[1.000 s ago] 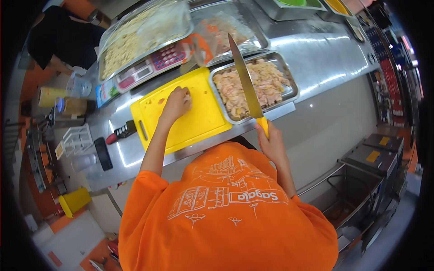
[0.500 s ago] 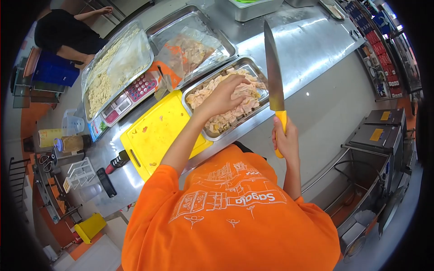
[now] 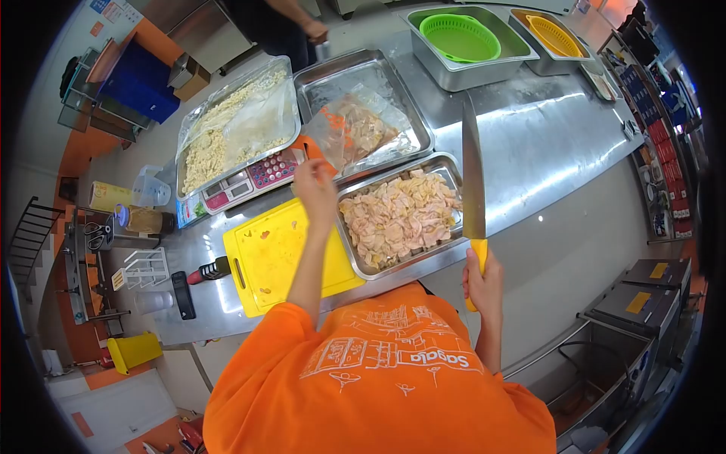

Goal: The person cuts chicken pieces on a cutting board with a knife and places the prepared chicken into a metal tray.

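Observation:
My right hand [image 3: 484, 284] is wrapped round the yellow handle of a large knife [image 3: 473, 174], its blade pointing up beside the metal tray. My left hand [image 3: 314, 189] is at the orange edge of a plastic bag [image 3: 352, 129] of meat pieces, above the yellow cutting board's top right corner; its fingers are blurred, and whether they grip the bag is unclear. Small scraps lie on the yellow cutting board [image 3: 272, 253]. To its right, cut pale meat [image 3: 401, 216] fills much of a metal tray [image 3: 456, 168]. The bag rests partly in a larger tray [image 3: 310, 91].
Left of the bag, a plastic-covered tray [image 3: 234, 129] of crumbly food sits by a pink-and-white scale [image 3: 272, 170]. Metal containers with a green basket [image 3: 460, 38] and yellow basket [image 3: 554, 35] stand behind. A phone [image 3: 182, 295] lies left. Another person [image 3: 272, 30] stands beyond the table.
My left hand moved from the board to over the meat tray, then left and up to the bag's orange edge. The knife stayed in my right hand. The other person moved rightward in view.

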Available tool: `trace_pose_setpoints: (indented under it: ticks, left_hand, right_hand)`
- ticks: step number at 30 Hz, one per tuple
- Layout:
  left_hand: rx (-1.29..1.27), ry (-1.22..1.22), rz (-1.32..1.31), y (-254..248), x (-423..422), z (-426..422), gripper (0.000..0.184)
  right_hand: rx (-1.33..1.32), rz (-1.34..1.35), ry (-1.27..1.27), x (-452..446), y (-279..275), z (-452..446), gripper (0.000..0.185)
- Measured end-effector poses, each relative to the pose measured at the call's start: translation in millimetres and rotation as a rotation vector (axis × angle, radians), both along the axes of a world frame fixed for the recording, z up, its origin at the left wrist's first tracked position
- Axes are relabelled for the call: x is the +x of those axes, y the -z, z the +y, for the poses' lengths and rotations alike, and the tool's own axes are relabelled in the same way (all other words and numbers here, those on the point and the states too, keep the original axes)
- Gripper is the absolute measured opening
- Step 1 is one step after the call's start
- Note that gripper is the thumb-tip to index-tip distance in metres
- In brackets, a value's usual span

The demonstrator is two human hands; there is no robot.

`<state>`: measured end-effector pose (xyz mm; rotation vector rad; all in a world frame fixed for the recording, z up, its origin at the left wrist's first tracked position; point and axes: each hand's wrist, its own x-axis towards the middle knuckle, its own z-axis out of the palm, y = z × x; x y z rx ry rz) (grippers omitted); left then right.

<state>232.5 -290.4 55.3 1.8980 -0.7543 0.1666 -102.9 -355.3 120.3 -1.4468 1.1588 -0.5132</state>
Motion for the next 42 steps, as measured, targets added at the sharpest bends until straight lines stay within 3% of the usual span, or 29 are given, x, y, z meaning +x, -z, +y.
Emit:
trace_pose_setpoints:
  ticks: [2, 4, 5, 7, 9, 11, 12, 13, 15, 17, 19, 21, 22, 23, 24, 25, 26, 28, 32, 42]
  left_hand:
    - [-0.067, -0.052, -0.020, 15.0, 45.0, 4.0, 0.014]
    - [0.240, 0.054, 0.015, 18.2, 71.1, -4.7, 0.016]
    - [0.240, 0.052, 0.014, 21.2, 81.0, -15.4, 0.016]
    - [0.245, 0.338, 0.402, 30.6, 98.8, -36.6, 0.017]
    - [0.288, 0.408, 0.405, 26.3, 111.2, -49.8, 0.020]
    - [0.868, 0.442, 0.223, -1.2, 114.8, -70.1, 0.020]
    - [0.870, 0.445, 0.223, 2.4, 123.5, -79.0, 0.020]
    - [0.987, 0.594, -0.069, 10.3, 134.4, -89.8, 0.023]
    - [1.080, 0.745, -0.379, 27.6, 144.9, -98.0, 0.027]
    - [0.579, 0.524, -0.227, 43.4, 144.4, -100.9, 0.035]
    - [0.707, 0.520, -0.012, 80.6, 183.2, -115.5, 0.037]
    - [0.740, 0.552, -0.059, 69.1, 183.6, -119.0, 0.036]
    - [0.731, 0.588, -0.098, 61.9, 184.8, -123.5, 0.035]
    - [0.706, 0.628, -0.109, 56.9, 187.3, -129.0, 0.035]
    - [0.671, 0.670, -0.104, 55.0, 188.7, -142.2, 0.034]
    - [0.634, 0.695, -0.082, 55.0, 189.4, -155.9, 0.034]
    - [0.619, 0.706, -0.054, 57.2, 186.4, -165.1, 0.033]
    - [0.607, 0.702, -0.040, 57.9, 176.0, -176.0, 0.032]
    - [0.544, 0.668, -0.076, 57.0, 160.4, -151.0, 0.030]
    - [0.342, 0.716, -0.076, 57.0, 122.4, -99.5, 0.025]
  right_hand:
    - [0.002, -0.001, -0.017, 6.0, 0.5, -8.8, 0.026]
    - [0.010, 0.004, -0.034, 11.8, -0.1, -14.8, 0.026]
    - [-0.018, 0.006, -0.058, 15.8, -2.3, -18.0, 0.025]
    - [-0.042, 0.012, -0.083, 16.9, -0.4, -23.4, 0.023]
    - [-0.081, -0.012, -0.133, 17.8, 11.0, -28.2, 0.023]
    - [-0.084, -0.015, -0.130, 18.6, 18.6, -31.5, 0.023]
    - [-0.086, -0.015, -0.135, 18.3, 20.4, -31.5, 0.023]
    - [-0.084, -0.013, -0.131, 17.7, 20.0, -33.8, 0.023]
    - [-0.073, 0.018, -0.098, 16.8, 15.8, -34.9, 0.025]
    - [-0.069, 0.026, -0.086, 14.8, 13.4, -36.7, 0.025]
    - [-0.071, 0.043, -0.033, 13.1, 19.9, -34.1, 0.025]
    - [-0.320, 0.078, -0.067, 9.6, 37.1, -32.3, 0.023]
    - [-0.117, 0.082, -0.083, 10.7, 29.6, -32.4, 0.026]
    - [-0.211, 0.195, -0.181, 10.1, 37.3, -30.4, 0.028]
    - [-0.197, 0.088, -0.102, 11.9, 46.5, -23.9, 0.028]
    - [-0.052, 0.112, -0.163, 12.0, 57.5, -25.3, 0.027]
    - [-0.141, 0.049, -0.171, 9.3, 51.0, -26.6, 0.028]
    - [-0.049, 0.127, -0.199, 3.4, 20.4, -23.6, 0.035]
    - [-0.125, 0.019, -0.153, 10.8, 45.0, -6.3, 0.039]
    - [-0.095, 0.021, -0.218, 17.2, 18.0, -3.5, 0.039]
